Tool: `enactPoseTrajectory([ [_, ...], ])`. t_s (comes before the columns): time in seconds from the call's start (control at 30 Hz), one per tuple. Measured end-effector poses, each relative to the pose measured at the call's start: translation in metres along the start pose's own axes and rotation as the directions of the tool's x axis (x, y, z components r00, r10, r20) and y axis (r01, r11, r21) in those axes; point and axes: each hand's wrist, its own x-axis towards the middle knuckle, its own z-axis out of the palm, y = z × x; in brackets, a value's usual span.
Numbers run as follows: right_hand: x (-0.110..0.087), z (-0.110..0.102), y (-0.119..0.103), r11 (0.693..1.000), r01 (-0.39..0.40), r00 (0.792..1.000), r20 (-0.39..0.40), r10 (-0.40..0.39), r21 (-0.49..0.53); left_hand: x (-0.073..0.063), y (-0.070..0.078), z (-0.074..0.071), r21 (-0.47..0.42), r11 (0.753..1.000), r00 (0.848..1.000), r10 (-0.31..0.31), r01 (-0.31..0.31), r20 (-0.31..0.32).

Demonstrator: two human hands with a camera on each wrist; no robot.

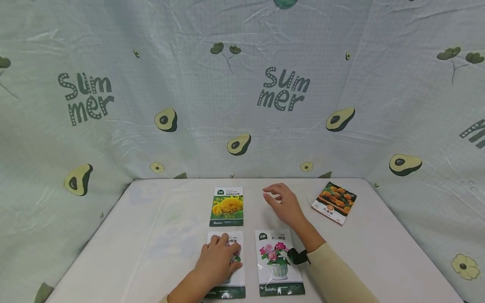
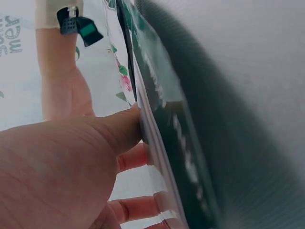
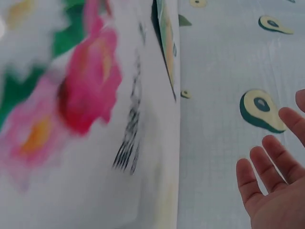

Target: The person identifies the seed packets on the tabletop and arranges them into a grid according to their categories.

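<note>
At far right, orange-flower packet (image 1: pixel 334 203) lies askew; left hand (image 1: pixel 216 261), fingers unclenched, partly covers near-left packet (image 1: pixel 237 278); right hand (image 1: pixel 286 205) hovers, fingers loose.

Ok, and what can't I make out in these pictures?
- Head view: most of the design on the flower packet under the left hand, hidden by that hand.
- Head view: fine print on the yellow-flower packet, too small.
- Left wrist view: lettering on the green band, blurred and slanted.
- Right wrist view: part of the right hand, cut off by the edge.
</note>
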Motion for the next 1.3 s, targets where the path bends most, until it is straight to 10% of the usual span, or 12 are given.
enactPoseTrajectory([
  [1.3,-0.022,-0.109,0.100,0.965,-0.237,0.943,-0.264,0.202,-0.112,-0.003,-0.001,-0.002,0.017,1.000,1.000,0.019,-0.019,-0.011],
])
